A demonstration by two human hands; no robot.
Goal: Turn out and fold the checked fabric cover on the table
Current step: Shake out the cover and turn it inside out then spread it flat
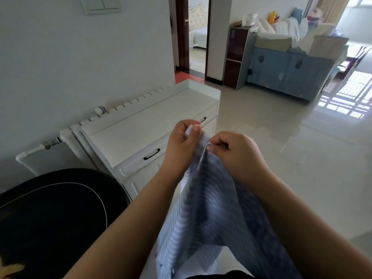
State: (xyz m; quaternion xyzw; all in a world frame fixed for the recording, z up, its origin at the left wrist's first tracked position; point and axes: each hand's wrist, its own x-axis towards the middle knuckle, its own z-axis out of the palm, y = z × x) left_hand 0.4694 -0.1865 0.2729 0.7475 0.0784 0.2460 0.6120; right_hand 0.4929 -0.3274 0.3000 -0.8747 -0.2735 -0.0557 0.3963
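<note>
Your left hand and right hand pinch the top edge of the soft blue-and-white checked fabric cover, hanging toward six o'clock; it looks light and limp, so grip the seamed corners

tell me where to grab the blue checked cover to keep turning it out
Judging from its pose, take the checked cover at its top edge, from above. Both hands already pinch there: the left hand and right hand hold it close together while the rest hangs down freely. Sliding each grip outward along that edge, left hand leftward and right hand rightward, would probably spread the opening best.
</note>
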